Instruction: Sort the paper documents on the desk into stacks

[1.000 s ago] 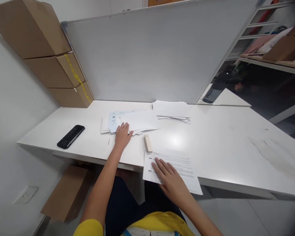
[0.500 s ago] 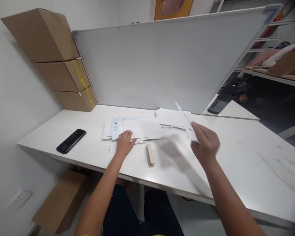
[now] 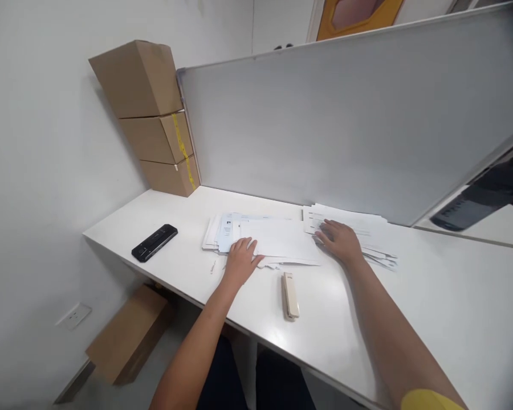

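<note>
A spread stack of white papers [image 3: 277, 234] lies on the white table, with a pale blue sheet [image 3: 226, 233] showing at its left end. My left hand [image 3: 240, 260] rests on the stack's near edge, fingers stretched out. Farther right, my right hand [image 3: 340, 240] lies open on a printed sheet [image 3: 314, 219] atop a second pile of papers [image 3: 367, 225] by the whiteboard. Part of that sheet is hidden under the hand. Between me and the papers sits a cream stapler [image 3: 290, 295], touched by neither hand.
A black phone [image 3: 154, 242] lies on the table [image 3: 196, 273] at the left. Stacked cardboard boxes [image 3: 154, 136] stand in the back corner beside the whiteboard [image 3: 325, 131]. Another cardboard box [image 3: 128, 333] is on the floor. A dark bottle [image 3: 465, 205] appears at far right.
My right hand has come down from holding a sheet in the air and now lies on the back pile. The view has swung left. My left hand stays at the stack's edge.
</note>
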Motion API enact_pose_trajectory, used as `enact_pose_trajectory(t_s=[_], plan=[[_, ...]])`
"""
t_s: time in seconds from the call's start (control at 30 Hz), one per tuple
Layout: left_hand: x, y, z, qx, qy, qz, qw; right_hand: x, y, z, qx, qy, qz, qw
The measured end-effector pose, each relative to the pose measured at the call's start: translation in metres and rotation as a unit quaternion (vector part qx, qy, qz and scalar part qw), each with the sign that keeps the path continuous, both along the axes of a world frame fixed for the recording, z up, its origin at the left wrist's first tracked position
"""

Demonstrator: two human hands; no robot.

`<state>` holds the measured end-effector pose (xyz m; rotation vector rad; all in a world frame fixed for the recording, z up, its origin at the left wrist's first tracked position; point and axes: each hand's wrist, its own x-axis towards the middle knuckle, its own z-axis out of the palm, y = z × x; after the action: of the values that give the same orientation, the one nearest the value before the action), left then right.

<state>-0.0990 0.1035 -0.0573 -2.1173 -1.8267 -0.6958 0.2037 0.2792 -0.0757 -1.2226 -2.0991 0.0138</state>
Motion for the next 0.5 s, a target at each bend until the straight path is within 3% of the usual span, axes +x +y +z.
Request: enact_pose_trajectory(t_s=[0.13, 0.27, 0.37, 0.5], plan=[[0.002, -0.003, 0.006, 0.016, 0.013, 0.002, 1.000, -0.025, -0.050, 0.014, -0.021, 0.024, 0.023, 0.999], [0.001, -0.003, 0.006, 0.062, 0.041, -0.003, 0.997, -0.036, -0.087, 0.007, -0.080, 0.003, 0.024, 0.997], [-0.001, -0.005, 0.005, 0.105, 0.048, -0.004, 0.993, -0.033, -0.094, -0.001, -0.129, 0.037, 0.029, 0.991], [-0.001, -0.012, 0.004, 0.159, 0.033, -0.061, 0.985, -0.025, -0.086, -0.005, -0.204, 0.173, -0.031, 0.963]])
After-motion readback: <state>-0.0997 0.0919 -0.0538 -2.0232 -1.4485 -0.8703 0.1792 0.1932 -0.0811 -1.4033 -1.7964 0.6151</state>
